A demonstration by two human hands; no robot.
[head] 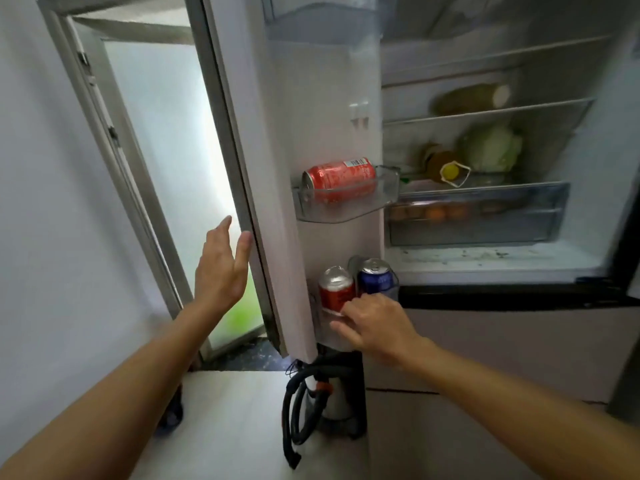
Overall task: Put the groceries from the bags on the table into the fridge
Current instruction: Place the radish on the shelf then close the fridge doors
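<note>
At the inner side of the open white fridge door [311,98], the right hand [375,323] lay against the lower clear plastic door bin [325,336]. Its fingers were curled, with the fingertips touching the lower part of the upright red drink can [335,284], and the thumb stretched along the bin's front. Whether the fingers gripped the can or only touched it could not be told. A blue drink can [375,277] stood upright just beside the red one, on its right, in the same bin.

Higher on the door, a second red drink can [341,176] lay on its side in the upper clear plastic door bin [346,209].

The left hand [221,268] was spread wide, fingers straight and holding nothing, with the thumb at the door's outer edge.

Inside the fridge, a pale green cabbage [490,147] sat on a glass shelf beside a lying bottle with a yellow cap [448,171]. A long brownish vegetable [471,98] lay on the shelf above. Orange-brown round items, blurred, showed through the clear drawer [540,220] below.

A frosted glass window [156,133] stood open behind the door, and a coiled black hose [294,410] hung on a grey appliance under it.
</note>
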